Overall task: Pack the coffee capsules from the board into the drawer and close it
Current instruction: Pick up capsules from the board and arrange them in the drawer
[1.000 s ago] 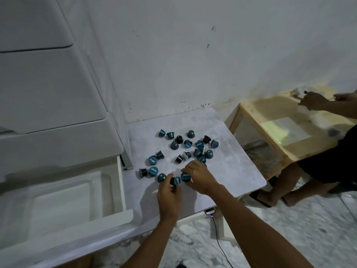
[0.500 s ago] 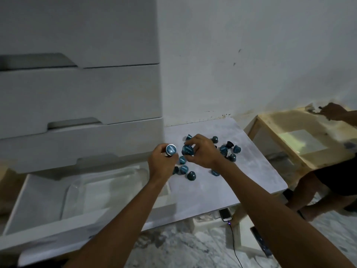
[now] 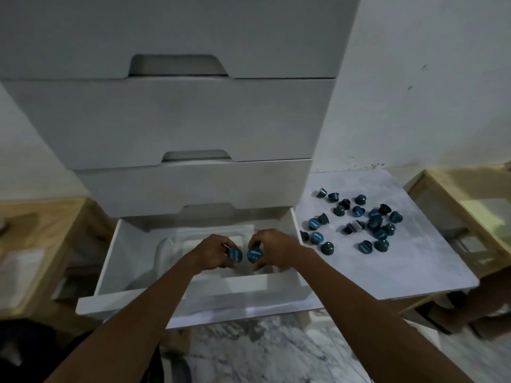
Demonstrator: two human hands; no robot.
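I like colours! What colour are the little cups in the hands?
Teal blue capsules, seen in the head view.

Both bare forearms reach forward, hands side by side.
The left hand (image 3: 213, 251) and right hand (image 3: 273, 248) (knuckles up) each pinch something with curled fingertips.

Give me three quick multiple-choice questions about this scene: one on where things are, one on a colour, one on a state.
1. Where are both hands?
A. Over the open drawer
B. Over the board
C. On the floor

2. What colour are the capsule lids in the hands?
A. Red
B. Blue
C. Yellow

3. What state is the bottom drawer in?
A. Shut
B. Removed
C. Pulled open

Answers:
1. A: the left hand and right hand sit above the drawer, left of the board.
2. B: the left capsule and right capsule show blue lids.
3. C: its inside is exposed.
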